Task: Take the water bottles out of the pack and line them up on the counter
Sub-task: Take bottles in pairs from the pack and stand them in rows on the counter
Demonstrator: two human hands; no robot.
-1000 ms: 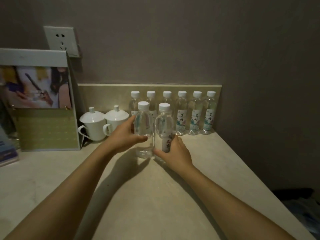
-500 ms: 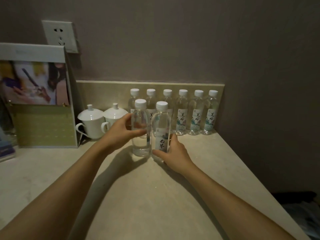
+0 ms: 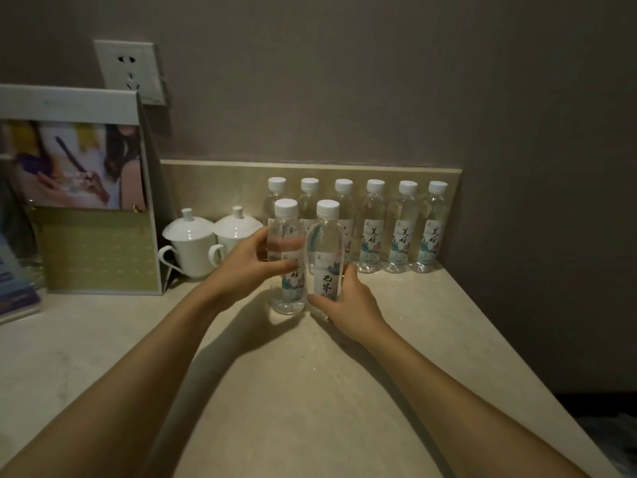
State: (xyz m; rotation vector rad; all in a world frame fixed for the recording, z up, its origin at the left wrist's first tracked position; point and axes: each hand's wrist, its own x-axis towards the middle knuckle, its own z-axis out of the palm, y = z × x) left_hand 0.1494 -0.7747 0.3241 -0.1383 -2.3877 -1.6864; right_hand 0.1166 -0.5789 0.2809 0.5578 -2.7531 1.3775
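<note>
Head view, looking down over a pale stone counter [image 3: 310, 391] in dim light. Six water bottles [image 3: 371, 229] with white caps stand upright in a row along the counter's back edge, against a low backsplash [image 3: 213, 181], reaching nearly to the back right corner. In front of that row, two more bottles stand side by side, almost touching. The left hand [image 3: 248, 267] wraps the left bottle [image 3: 287, 257] at mid-height, thumb across its front and fingers behind; its grip is closed around that bottle. The right hand [image 3: 348, 303] holds the right bottle [image 3: 326, 250] low on its label, thumb in front near the base; its grip is closed around that bottle too. Both bottles look upright, bases at or just above the counter. Toward the back left stand two white lidded cups [image 3: 193, 243], a green box [image 3: 93, 208] with a printed photo, and above them a wall socket [image 3: 129, 72].
</note>
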